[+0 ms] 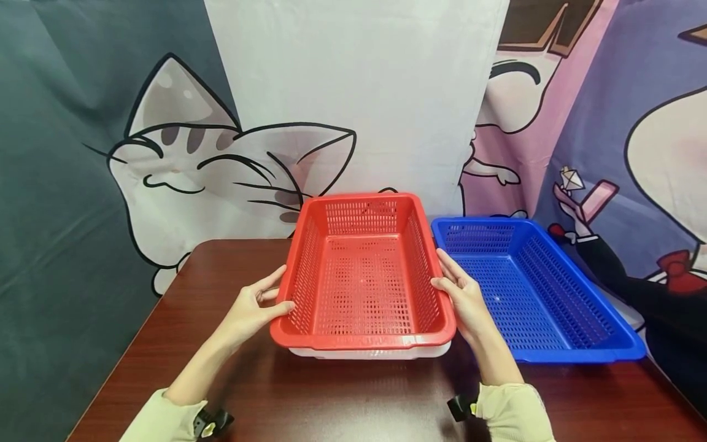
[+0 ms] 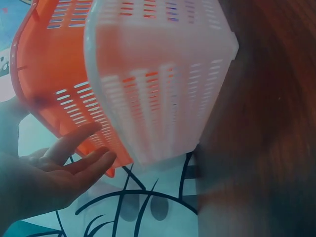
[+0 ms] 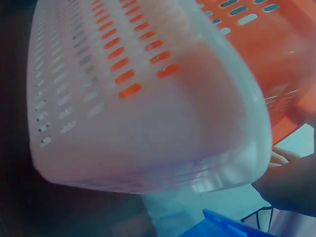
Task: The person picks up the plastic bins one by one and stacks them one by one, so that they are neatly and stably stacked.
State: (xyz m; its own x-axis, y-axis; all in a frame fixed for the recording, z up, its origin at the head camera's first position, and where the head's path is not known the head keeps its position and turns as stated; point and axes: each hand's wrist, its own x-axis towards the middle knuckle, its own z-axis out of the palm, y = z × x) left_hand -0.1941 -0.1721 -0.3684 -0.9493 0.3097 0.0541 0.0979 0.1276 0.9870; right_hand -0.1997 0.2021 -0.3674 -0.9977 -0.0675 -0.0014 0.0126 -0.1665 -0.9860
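A red slotted plastic basket is held by both hands at its long side rims. It sits partly nested inside a white basket, whose rim shows just under the red front edge in the head view. My left hand grips the left rim, thumb on top and fingers against the outer wall. On the opposite rim my right hand pinches with the thumb over the edge. In the right wrist view the white basket hides most of that hand. Nothing lies inside the red basket.
A blue slotted basket stands on the right of the brown wooden table, close beside the right hand. Behind the table hangs a cloth backdrop with cartoon figures.
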